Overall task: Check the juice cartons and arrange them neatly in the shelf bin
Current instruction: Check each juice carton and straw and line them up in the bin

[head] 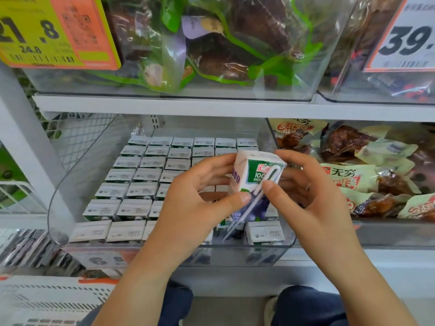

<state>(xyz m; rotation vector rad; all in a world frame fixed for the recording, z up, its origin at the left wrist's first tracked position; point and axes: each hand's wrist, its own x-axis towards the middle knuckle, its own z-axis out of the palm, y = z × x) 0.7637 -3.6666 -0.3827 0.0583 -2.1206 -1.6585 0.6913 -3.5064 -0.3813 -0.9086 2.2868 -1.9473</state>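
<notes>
A small juice carton (253, 175), white and green with purple fruit print and a wrapped straw on its side, is held tilted above the clear shelf bin (286, 247). My left hand (195, 198) grips its left side, thumb on the front. My right hand (313, 191) holds its right side, thumb pressing on the straw. Below, several rows of matching cartons (141, 175) stand upright in the bin with their white tops showing. The bin's right-middle part is hidden behind my hands.
Packaged snacks (367, 175) fill the neighbouring bin on the right. Bagged produce (211, 43) sits in clear bins on the shelf above, with price tags (47, 31) in front. A white perforated crate (47, 300) stands at lower left. My knees show at the bottom.
</notes>
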